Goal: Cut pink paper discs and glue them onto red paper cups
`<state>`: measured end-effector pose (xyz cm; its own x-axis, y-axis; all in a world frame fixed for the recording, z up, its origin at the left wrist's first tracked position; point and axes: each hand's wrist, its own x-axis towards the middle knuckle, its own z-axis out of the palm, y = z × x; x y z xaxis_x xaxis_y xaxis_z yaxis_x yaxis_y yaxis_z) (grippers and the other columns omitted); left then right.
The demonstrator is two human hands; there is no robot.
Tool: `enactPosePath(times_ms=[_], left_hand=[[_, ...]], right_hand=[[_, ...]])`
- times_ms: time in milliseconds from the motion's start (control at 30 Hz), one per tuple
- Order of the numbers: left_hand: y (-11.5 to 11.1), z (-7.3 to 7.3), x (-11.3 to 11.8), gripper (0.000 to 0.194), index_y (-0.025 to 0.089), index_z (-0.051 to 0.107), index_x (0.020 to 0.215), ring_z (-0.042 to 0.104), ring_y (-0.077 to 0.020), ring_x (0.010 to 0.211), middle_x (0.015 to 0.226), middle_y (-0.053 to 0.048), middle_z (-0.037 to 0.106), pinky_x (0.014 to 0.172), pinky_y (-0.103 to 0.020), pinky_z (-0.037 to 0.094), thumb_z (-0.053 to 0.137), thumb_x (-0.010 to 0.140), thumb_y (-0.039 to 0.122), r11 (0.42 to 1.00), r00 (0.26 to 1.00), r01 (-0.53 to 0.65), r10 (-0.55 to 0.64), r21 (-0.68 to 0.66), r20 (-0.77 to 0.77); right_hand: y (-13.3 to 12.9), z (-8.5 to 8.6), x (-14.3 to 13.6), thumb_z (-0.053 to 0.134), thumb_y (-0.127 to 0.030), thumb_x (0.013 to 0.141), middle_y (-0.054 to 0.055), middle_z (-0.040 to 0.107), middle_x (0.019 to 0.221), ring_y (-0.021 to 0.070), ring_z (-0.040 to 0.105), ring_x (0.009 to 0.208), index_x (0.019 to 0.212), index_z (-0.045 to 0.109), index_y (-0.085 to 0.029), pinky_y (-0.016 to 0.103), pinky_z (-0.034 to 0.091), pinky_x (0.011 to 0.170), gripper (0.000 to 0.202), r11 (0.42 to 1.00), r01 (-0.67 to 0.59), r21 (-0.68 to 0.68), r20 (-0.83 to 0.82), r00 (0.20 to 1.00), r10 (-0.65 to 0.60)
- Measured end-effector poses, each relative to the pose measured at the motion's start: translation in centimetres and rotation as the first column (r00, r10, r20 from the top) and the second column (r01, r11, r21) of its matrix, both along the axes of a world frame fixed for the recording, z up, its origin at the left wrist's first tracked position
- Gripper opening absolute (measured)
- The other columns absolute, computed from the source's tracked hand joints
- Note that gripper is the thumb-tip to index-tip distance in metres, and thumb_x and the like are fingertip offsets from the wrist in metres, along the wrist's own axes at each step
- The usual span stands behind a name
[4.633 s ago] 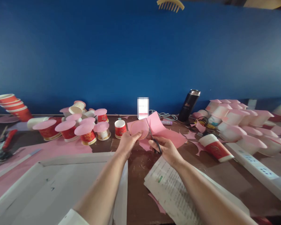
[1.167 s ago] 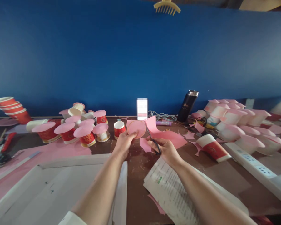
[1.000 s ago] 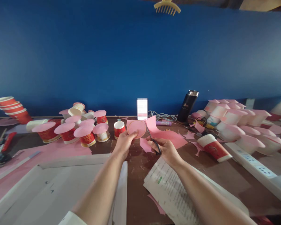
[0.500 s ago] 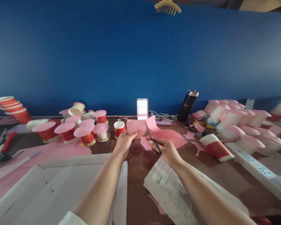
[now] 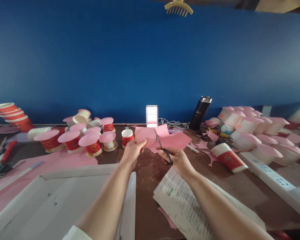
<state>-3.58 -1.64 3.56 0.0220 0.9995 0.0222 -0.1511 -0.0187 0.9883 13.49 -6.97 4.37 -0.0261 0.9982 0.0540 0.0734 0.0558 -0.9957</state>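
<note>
Between thumb and fingers, my left hand (image 5: 133, 154) pinches a pink paper sheet (image 5: 178, 140) by a part marked with a drawn circle (image 5: 145, 134). My right hand (image 5: 177, 160) is closed on dark-handled scissors (image 5: 165, 150), whose blades lie against the paper just right of the circle. The sheet stretches out behind the scissors to the right. A red paper cup (image 5: 127, 138) stands upright just left of the paper.
Cups with pink discs (image 5: 91, 143) crowd the left; more pink-topped cups (image 5: 250, 125) fill the right. A black flask (image 5: 200, 113), tipped cup (image 5: 228, 157), power strip (image 5: 272, 176), printed papers (image 5: 185, 203) and white tray (image 5: 72, 196) surround my arms.
The pink sheet has shifted and turned, its right end now further left, uncovering a white stick on the table. The tipped cup sits slightly further left. Both hands have hardly moved.
</note>
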Motion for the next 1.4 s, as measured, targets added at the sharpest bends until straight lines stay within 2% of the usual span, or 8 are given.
enactPosePath(times_ms=[233, 333, 533, 633, 767, 933, 1100, 1400], left_hand=[[-0.1, 0.2, 0.0, 0.034, 0.015, 0.055, 0.066, 0.04, -0.0071, 0.051, 0.056, 0.004, 0.047, 0.052, -0.023, 0.03, 0.072, 0.065, 0.044, 1.0, 0.999, 0.007, -0.007, -0.006, 0.051], [-0.1, 0.3, 0.1, 0.033, 0.014, 0.055, 0.065, 0.04, -0.0063, 0.05, 0.056, 0.004, 0.047, 0.051, -0.022, 0.031, 0.074, 0.064, 0.042, 0.999, 0.996, -0.027, 0.029, -0.035, 0.083], [-0.2, 0.4, 1.0, 0.038, 0.015, 0.051, 0.066, 0.042, -0.0044, 0.05, 0.055, 0.005, 0.048, 0.052, -0.019, 0.033, 0.08, 0.057, 0.038, 0.992, 0.935, -0.034, 0.075, -0.124, 0.346], [-0.3, 0.2, 1.5, 0.04, 0.015, 0.053, 0.07, 0.043, -0.0039, 0.051, 0.059, 0.005, 0.051, 0.051, -0.018, 0.034, 0.083, 0.055, 0.038, 0.988, 0.912, -0.01, 0.07, -0.151, 0.403], [-0.3, 0.0, 1.6, 0.042, 0.015, 0.056, 0.072, 0.043, -0.0035, 0.049, 0.059, 0.004, 0.053, 0.05, -0.018, 0.033, 0.083, 0.052, 0.04, 0.987, 0.933, -0.043, 0.095, -0.155, 0.348], [-0.3, 0.1, 1.2, 0.036, 0.015, 0.055, 0.063, 0.038, -0.0048, 0.046, 0.051, 0.005, 0.048, 0.049, -0.021, 0.03, 0.078, 0.058, 0.042, 0.994, 0.983, -0.073, 0.087, -0.087, 0.16], [-0.4, 0.1, 0.8, 0.036, 0.015, 0.055, 0.061, 0.039, -0.0075, 0.047, 0.049, 0.004, 0.047, 0.05, -0.023, 0.03, 0.074, 0.062, 0.046, 0.998, 0.998, -0.058, 0.059, -0.033, 0.014], [-0.4, 0.3, 0.5, 0.037, 0.016, 0.054, 0.058, 0.041, -0.0093, 0.049, 0.048, 0.003, 0.047, 0.051, -0.024, 0.03, 0.074, 0.061, 0.048, 0.999, 0.999, -0.044, 0.044, 0.01, 0.004]], right_hand=[[0.2, -0.4, 0.3, 0.071, -0.049, 0.07, -0.004, 0.049, 0.055, 0.0087, 0.04, 0.052, 0.098, 0.073, -0.014, 0.024, 0.029, 0.051, 0.044, 1.0, -0.028, 0.014, -0.013, 1.0, 0.029], [0.1, -0.3, 0.4, 0.071, -0.048, 0.07, -0.004, 0.048, 0.054, 0.0084, 0.039, 0.051, 0.099, 0.073, -0.014, 0.024, 0.029, 0.051, 0.045, 1.0, -0.028, 0.002, 0.002, 1.0, 0.027], [0.1, -0.2, 0.2, 0.072, -0.049, 0.069, -0.003, 0.053, 0.056, 0.0097, 0.044, 0.052, 0.101, 0.073, -0.015, 0.025, 0.033, 0.052, 0.047, 0.999, -0.031, -0.012, -0.021, 0.999, 0.031], [0.1, -0.3, 0.1, 0.072, -0.05, 0.07, -0.002, 0.054, 0.056, 0.0095, 0.045, 0.052, 0.103, 0.072, -0.014, 0.025, 0.033, 0.052, 0.05, 0.999, -0.044, -0.011, -0.037, 0.998, 0.044], [-0.1, 0.0, 0.0, 0.072, -0.051, 0.068, -0.002, 0.054, 0.056, 0.0093, 0.044, 0.051, 0.104, 0.072, -0.014, 0.025, 0.033, 0.051, 0.052, 0.999, -0.052, -0.015, -0.028, 0.998, 0.051], [-0.1, 0.1, 0.0, 0.074, -0.05, 0.066, -0.002, 0.055, 0.057, 0.0092, 0.045, 0.052, 0.101, 0.073, -0.015, 0.024, 0.034, 0.052, 0.05, 0.999, -0.03, -0.028, -0.011, 0.999, 0.03], [0.2, -0.5, 0.2, 0.075, -0.049, 0.066, -0.002, 0.055, 0.06, 0.0093, 0.046, 0.053, 0.1, 0.072, -0.015, 0.024, 0.033, 0.051, 0.048, 0.999, -0.026, -0.03, -0.042, 0.999, 0.025], [0.4, -0.7, 0.4, 0.073, -0.051, 0.067, -0.002, 0.056, 0.057, 0.0097, 0.044, 0.051, 0.099, 0.073, -0.015, 0.024, 0.032, 0.049, 0.048, 1.0, -0.017, -0.005, -0.001, 1.0, 0.017]])
